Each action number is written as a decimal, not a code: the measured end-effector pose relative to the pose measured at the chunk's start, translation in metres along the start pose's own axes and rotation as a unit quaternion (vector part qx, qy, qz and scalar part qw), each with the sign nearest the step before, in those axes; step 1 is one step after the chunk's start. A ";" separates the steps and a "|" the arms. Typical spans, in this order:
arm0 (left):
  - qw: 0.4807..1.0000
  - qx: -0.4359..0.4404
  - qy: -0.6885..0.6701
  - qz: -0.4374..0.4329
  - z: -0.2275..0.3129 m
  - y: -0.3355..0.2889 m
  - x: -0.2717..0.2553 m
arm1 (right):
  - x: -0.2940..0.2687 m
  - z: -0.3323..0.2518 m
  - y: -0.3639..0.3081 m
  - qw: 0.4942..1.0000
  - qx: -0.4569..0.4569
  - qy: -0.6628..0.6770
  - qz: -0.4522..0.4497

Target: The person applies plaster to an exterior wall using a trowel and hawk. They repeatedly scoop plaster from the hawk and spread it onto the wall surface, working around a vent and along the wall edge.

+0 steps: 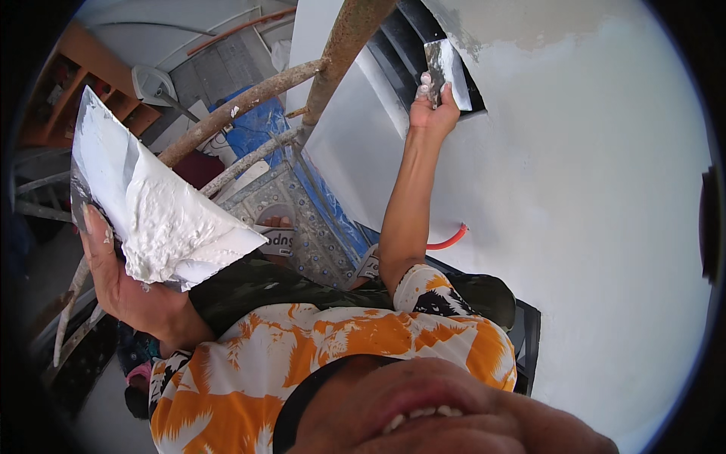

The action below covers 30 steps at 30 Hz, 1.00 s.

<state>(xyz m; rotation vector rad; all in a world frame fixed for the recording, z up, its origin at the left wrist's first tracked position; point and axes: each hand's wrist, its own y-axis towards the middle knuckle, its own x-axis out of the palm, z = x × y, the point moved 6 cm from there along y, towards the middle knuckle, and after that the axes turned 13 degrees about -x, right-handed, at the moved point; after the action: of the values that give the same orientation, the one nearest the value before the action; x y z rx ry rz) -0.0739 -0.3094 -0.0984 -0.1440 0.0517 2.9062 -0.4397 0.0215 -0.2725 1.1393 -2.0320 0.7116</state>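
Note:
On the left, my left hand (125, 284) is closed on the edge of a flat plastering hawk (102, 144), which is tilted and comes to sharp corners. A thick mound of white putty (174, 219) covers much of its face. Out ahead, my right arm is stretched up, and the fingers of my right hand (435, 113) are wrapped round a wide putty knife (454, 76) with white putty on its blade. The blade is at the edge of a dark slatted opening (404, 41) beside the pale wall (590, 197). White smears mark my right fingertips.
Rusty scaffold pipes (242, 110) cross between my hands. My sandalled feet are on a perforated metal platform (265, 197). A red tube (450, 240) sticks out of the wall near my right elbow. Below lie blue sheeting (257, 125), a white chair (151, 82) and a wooden shelf (91, 64).

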 end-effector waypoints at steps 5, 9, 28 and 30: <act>0.950 -0.114 -0.262 -0.126 -0.015 0.012 0.009 | 0.014 0.008 -0.005 0.994 0.055 0.070 -0.060; 0.934 -0.126 -0.286 -0.172 -0.022 0.014 0.010 | 0.016 0.009 0.003 0.998 0.027 0.040 -0.033; 0.870 -0.181 -0.364 -0.279 -0.016 0.011 0.034 | 0.073 -0.089 -0.023 0.699 -0.538 -0.446 -0.147; 0.867 -0.181 -0.369 -0.283 -0.019 0.013 0.036 | 0.092 -0.093 -0.023 0.646 -0.599 -0.437 -0.184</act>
<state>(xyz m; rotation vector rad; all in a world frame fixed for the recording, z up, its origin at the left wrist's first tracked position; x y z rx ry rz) -0.1096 -0.3144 -0.1202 0.7593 -0.5648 2.1675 -0.4267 0.0331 -0.1411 0.9541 -2.0744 -1.5322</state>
